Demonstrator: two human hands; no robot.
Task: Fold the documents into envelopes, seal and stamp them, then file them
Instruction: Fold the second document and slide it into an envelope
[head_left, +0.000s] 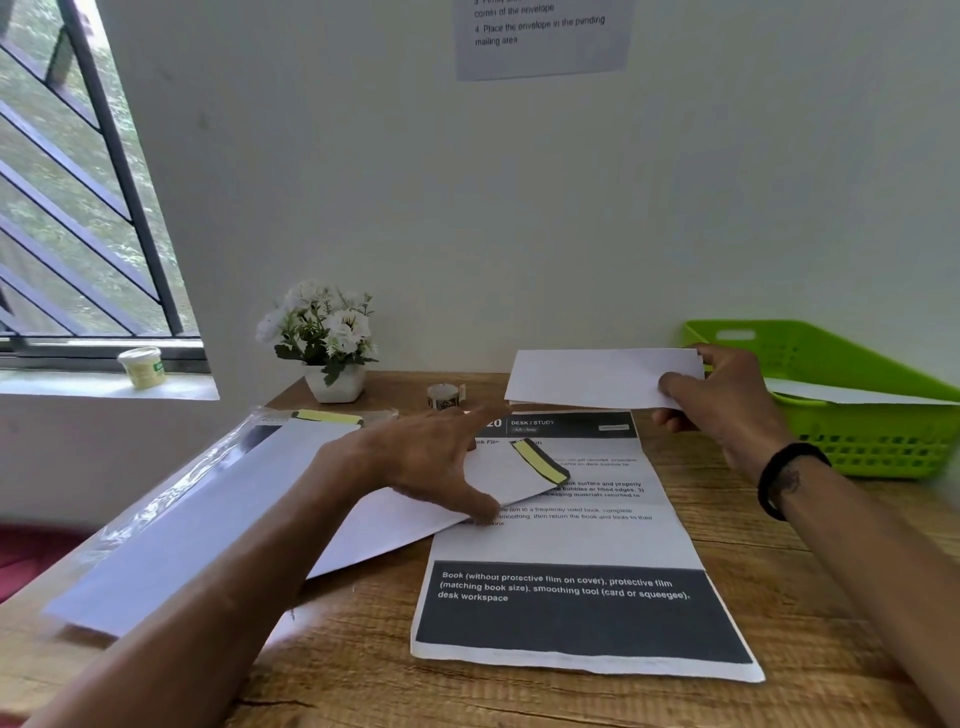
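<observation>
My right hand (727, 400) pinches the right end of a white folded paper or envelope (597, 376), holding it in the air above the desk's far edge. My left hand (431, 462) rests flat with spread fingers on a white envelope (395, 519) whose open flap carries a yellow adhesive strip (540, 460). A stack of printed documents (571, 597) with black bands lies under that envelope in the middle of the wooden desk (779, 597). A small roll of stamps (445, 396) stands at the back.
A green plastic basket (857, 415) with a white sheet inside sits at the right. A plastic-wrapped pack of envelopes (171, 525) lies at the left. A white flower pot (332, 358) stands by the wall, and a small jar (141, 366) sits on the windowsill.
</observation>
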